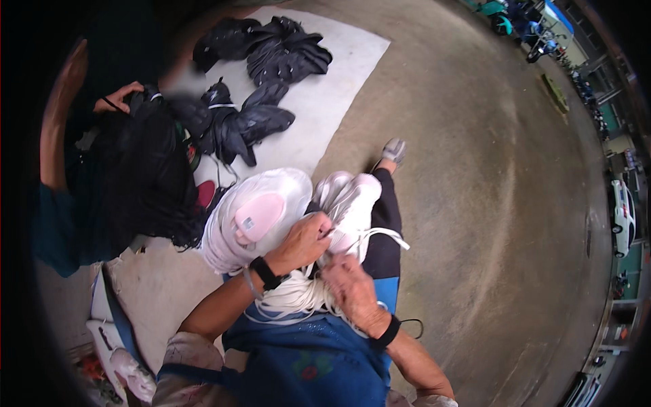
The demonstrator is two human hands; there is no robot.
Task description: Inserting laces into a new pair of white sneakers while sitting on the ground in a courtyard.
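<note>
A white shoe (356, 207) with a pale pink tinge lies over my lap, a loose white lace (390, 235) trailing from it to the right. My left hand (305, 239) is at the shoe's left side, thumb and fingers pinched together; what is between them is too small to make out. Just below the shoe, my right hand (350, 288) has curled fingers, slightly blurred, their tips hidden. Under both hands a bundle of white laces (298, 297) rests on my blue apron (305, 359). A stack of white shoe uppers (281, 186) with a pink insole (261, 217) sits left of the shoe.
Black shoe uppers (288, 54) lie in bunches on a white sheet (339, 51) ahead. To the left, a co-worker's hand (121, 98) touches a black pile (146, 169). Concrete floor (488, 224) stretches right, with parked motorbikes (542, 41) and a white car (622, 217) beyond.
</note>
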